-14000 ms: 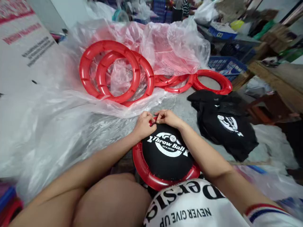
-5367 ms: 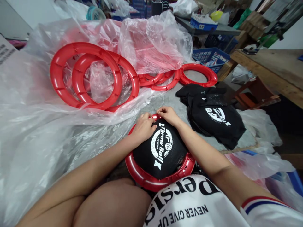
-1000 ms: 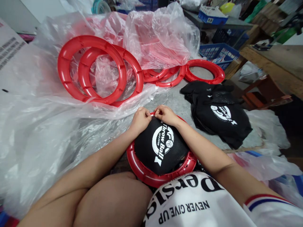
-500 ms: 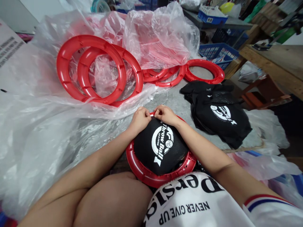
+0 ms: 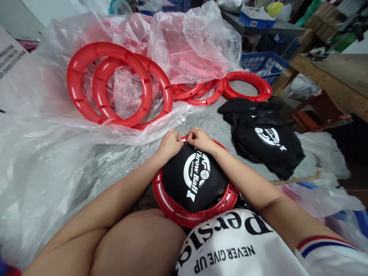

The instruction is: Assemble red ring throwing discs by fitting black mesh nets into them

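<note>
A red plastic ring [image 5: 178, 215] leans against my lap, with a black mesh fabric [image 5: 175, 180] printed "Throw Ball" lying across its opening. At the ring's far edge my left hand [image 5: 171, 142] pinches the fabric's edge, fingers pressed together. Close beside it my right hand [image 5: 200, 139] is closed on the same edge, thumb against curled fingers. The fingertips of both hands meet the rim there, and small details under them are hidden. Near the bottom and right of the ring, the fabric lies inside the rim and a gap shows.
Two large red rings [image 5: 109, 84] rest on clear plastic sheeting [image 5: 51, 153] at the left. More red rings [image 5: 247, 86] lie farther back by a plastic bag [image 5: 195, 42]. Black printed fabrics [image 5: 264, 138] are piled at right. Behind stand a blue crate [image 5: 264, 63] and wooden table [image 5: 336, 76].
Both hands stay at the ring's far edge with almost no movement. The whole view has shifted very slightly.
</note>
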Demonstrator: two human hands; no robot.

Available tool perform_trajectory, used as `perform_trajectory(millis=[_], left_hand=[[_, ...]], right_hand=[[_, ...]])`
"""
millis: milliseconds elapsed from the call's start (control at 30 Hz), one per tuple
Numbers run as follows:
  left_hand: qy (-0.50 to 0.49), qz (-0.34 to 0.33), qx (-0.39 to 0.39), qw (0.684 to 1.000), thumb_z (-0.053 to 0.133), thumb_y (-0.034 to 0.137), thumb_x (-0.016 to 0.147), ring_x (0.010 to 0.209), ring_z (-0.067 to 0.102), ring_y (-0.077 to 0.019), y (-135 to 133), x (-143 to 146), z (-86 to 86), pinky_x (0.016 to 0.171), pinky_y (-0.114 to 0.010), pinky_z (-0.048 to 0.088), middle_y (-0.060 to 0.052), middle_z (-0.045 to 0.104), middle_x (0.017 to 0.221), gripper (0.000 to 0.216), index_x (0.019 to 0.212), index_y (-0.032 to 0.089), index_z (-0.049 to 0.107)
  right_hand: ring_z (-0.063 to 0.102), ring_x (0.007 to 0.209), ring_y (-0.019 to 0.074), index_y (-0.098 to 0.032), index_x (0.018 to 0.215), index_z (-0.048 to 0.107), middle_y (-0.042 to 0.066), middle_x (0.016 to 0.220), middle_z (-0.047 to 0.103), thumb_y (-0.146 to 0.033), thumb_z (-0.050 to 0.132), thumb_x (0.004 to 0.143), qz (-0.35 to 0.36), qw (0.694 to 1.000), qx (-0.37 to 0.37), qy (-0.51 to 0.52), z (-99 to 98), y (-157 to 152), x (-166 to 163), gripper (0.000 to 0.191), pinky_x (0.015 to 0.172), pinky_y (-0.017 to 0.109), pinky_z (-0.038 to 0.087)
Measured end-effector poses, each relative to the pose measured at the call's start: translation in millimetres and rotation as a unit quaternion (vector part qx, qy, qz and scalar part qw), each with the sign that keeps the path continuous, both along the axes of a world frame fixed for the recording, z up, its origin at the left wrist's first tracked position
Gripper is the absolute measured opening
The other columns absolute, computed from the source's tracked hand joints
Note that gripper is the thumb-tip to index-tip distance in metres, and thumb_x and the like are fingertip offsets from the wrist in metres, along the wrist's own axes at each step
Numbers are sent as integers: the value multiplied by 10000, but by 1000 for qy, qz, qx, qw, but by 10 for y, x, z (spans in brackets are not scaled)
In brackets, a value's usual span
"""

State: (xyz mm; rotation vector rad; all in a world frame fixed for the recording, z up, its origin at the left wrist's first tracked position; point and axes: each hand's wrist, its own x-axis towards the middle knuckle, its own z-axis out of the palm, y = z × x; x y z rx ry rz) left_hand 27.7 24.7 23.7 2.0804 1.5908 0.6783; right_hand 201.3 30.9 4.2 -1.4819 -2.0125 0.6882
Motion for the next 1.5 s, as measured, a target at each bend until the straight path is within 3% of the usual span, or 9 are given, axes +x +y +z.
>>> perform_trajectory(millis=[167, 333, 400, 533, 733, 867, 1000, 1233, 1500], left_hand=[[-31, -29, 6, 999, 580, 69, 721, 828, 630, -192, -6, -44, -29, 812, -315, 524, -39, 647, 842, 130, 687, 191, 608], [-193, -21, -52, 980, 574, 138, 789, 853, 685, -189, -42, -146, -37, 829, -324, 558, -45, 703, 934, 195, 946, 179, 682], [-227, -10, -31, 973, 541, 148, 818, 896, 694, -196, -65, -172, -14, 868, -338, 562, -55, 711, 966, 203, 963, 177, 679], [-107, -46, 50, 992, 526, 104, 813, 1049, 656, -241, -120, -165, 33, 1005, -397, 514, -83, 707, 1077, 252, 938, 193, 726], [60, -96, 72, 991, 575, 223, 897, 1129, 579, -316, -164, -28, 6, 1068, -470, 446, -122, 687, 1113, 218, 982, 188, 773], [67, -100, 66, 990, 623, 270, 888, 1094, 572, -309, -120, 98, -29, 1040, -466, 450, -108, 671, 1061, 172, 917, 202, 778], [54, -79, 34, 995, 672, 263, 848, 1039, 580, -305, -32, 204, -80, 1004, -470, 466, -97, 666, 974, 106, 828, 216, 765], [-23, -53, 18, 998, 657, 197, 817, 958, 598, -241, 32, 230, -182, 974, -419, 489, -56, 677, 914, 109, 738, 218, 728], [-42, -48, -1, 998, 631, 182, 831, 948, 618, -225, 7, 204, -150, 943, -385, 497, -52, 661, 903, 117, 736, 199, 697]], right_hand=[[620, 869, 158, -180, 687, 620, 45, 954, 709, -115, 614, 808, 13, 1000, -23, -6, 23, 16, 9, 138, 868, 294, 478], [593, 833, 145, -177, 800, 644, 18, 899, 675, -116, 680, 822, 38, 998, -48, 9, 47, 54, 127, 74, 841, 285, 480], [592, 849, 155, -181, 841, 641, 28, 925, 677, -125, 695, 835, 23, 998, -50, -8, 72, 43, 204, 78, 861, 302, 481], [593, 957, 215, -192, 887, 649, 79, 979, 678, -147, 681, 869, -30, 995, -24, -91, 106, -72, 392, 57, 943, 366, 465], [596, 984, 253, -196, 911, 697, 113, 1000, 675, -195, 719, 847, -40, 993, -18, -114, 179, -211, 584, 68, 958, 391, 475], [610, 1130, 274, -200, 853, 727, 102, 1084, 708, -136, 730, 784, 0, 997, -1, -75, 287, -112, 492, 95, 1086, 417, 422], [629, 1171, 246, -192, 676, 675, 50, 919, 730, -112, 703, 769, 41, 997, -71, -5, 237, -3, 374, 126, 1054, 344, 436], [644, 1072, 201, -176, 678, 672, 54, 1055, 735, -172, 672, 791, 10, 996, -61, 69, -40, 22, 367, 113, 997, 338, 465], [647, 1022, 187, -182, 709, 667, 58, 1130, 719, -190, 645, 814, -3, 998, -41, 54, -84, -1, 350, 108, 1003, 347, 475]])
